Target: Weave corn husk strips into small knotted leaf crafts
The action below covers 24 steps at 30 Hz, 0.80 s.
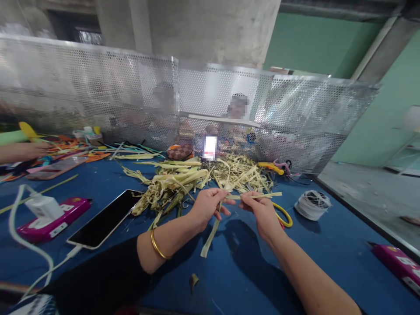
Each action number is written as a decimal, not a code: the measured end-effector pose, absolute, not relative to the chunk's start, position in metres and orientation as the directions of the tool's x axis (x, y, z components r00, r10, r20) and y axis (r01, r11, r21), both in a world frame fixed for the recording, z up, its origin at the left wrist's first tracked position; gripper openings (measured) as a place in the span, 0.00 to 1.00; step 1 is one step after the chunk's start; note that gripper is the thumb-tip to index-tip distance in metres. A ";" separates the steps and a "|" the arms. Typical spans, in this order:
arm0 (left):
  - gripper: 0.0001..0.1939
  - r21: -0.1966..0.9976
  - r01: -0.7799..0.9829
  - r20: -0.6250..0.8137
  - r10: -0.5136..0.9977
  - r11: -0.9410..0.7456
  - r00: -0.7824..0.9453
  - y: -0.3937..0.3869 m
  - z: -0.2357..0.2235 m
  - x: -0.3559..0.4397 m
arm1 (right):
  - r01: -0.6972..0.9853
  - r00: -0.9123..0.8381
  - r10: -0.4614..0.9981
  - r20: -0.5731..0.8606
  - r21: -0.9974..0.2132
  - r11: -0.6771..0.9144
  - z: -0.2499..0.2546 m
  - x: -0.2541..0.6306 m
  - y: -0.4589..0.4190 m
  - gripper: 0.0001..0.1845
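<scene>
Just above the table's middle, my left hand (210,204) pinches pale green strips of dried leaf, thumb and index finger together, the other fingers loosely bent. One strip (210,239) hangs from that hand toward the table, and another rises behind it. To the right, my right hand (259,209) closes on a crosswise leaf strip (273,194) whose end sticks out past the knuckles. The strips meet near my left fingertips; how they cross there is too small to tell. Beyond my hands lie a heap of long leaves (177,181) and a pile of shredded leaf (244,170).
A yellow loop handle (285,216) is partly behind my right hand. A white string spool (313,204) stands farther right. On the left are a charging phone (106,218) and a magenta power strip (55,218). A perforated screen (131,96) runs behind; another person's hand (22,152) is far left.
</scene>
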<state>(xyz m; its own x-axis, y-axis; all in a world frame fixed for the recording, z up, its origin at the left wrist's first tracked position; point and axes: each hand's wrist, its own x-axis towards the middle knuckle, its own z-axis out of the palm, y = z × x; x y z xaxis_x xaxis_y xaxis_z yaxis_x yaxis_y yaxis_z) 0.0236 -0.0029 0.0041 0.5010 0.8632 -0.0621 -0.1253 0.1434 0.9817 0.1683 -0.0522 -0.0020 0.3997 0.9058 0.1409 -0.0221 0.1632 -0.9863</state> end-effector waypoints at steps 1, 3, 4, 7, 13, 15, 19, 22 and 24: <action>0.11 0.982 -0.144 -0.036 0.864 0.125 0.503 -0.003 0.004 0.024 | -0.050 0.384 0.918 0.101 -0.990 0.129 -0.003 0.169 -0.052 0.13; 0.11 0.972 -0.203 0.005 0.858 0.116 0.514 -0.005 0.003 0.025 | -0.127 0.339 0.941 0.000 -0.991 0.045 -0.007 0.171 -0.050 0.13; 0.11 0.961 -0.237 0.006 0.849 0.141 0.529 -0.005 0.002 0.025 | -0.169 0.312 0.949 -0.053 -0.986 0.001 -0.009 0.172 -0.050 0.13; 0.08 0.897 -0.309 -0.077 0.801 0.316 0.594 -0.007 0.000 0.025 | -0.240 0.246 0.956 -0.157 -0.966 -0.096 -0.013 0.173 -0.049 0.12; 0.07 0.821 -0.344 -0.159 0.761 0.456 0.629 -0.006 0.000 0.025 | -0.190 0.231 0.955 -0.187 -0.971 -0.144 -0.011 0.173 -0.049 0.10; 0.07 0.830 -0.360 -0.144 0.787 0.426 0.599 -0.004 -0.002 0.026 | -0.167 0.260 0.951 -0.167 -0.978 -0.126 -0.010 0.174 -0.048 0.10; 0.07 0.830 -0.375 -0.134 0.799 0.413 0.586 -0.002 -0.005 0.027 | -0.171 0.320 0.936 -0.147 -0.981 -0.096 -0.010 0.177 -0.046 0.11; 0.06 0.842 -0.362 -0.134 0.805 0.400 0.577 -0.001 -0.005 0.027 | -0.179 0.302 0.936 -0.180 -0.975 -0.129 -0.010 0.176 -0.048 0.11; 0.07 0.867 -0.348 -0.121 0.828 0.357 0.548 -0.001 -0.003 0.026 | -0.112 0.231 0.945 -0.232 -0.971 -0.210 -0.008 0.174 -0.052 0.15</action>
<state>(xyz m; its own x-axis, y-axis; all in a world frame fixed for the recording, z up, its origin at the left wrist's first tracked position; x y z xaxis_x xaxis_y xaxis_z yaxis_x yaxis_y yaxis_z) 0.0258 -0.0011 -0.0032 0.5483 0.8275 -0.1209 -0.3484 0.3574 0.8665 0.1737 -0.0517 -0.0077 0.2309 0.9450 -0.2315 -0.1123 -0.2105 -0.9711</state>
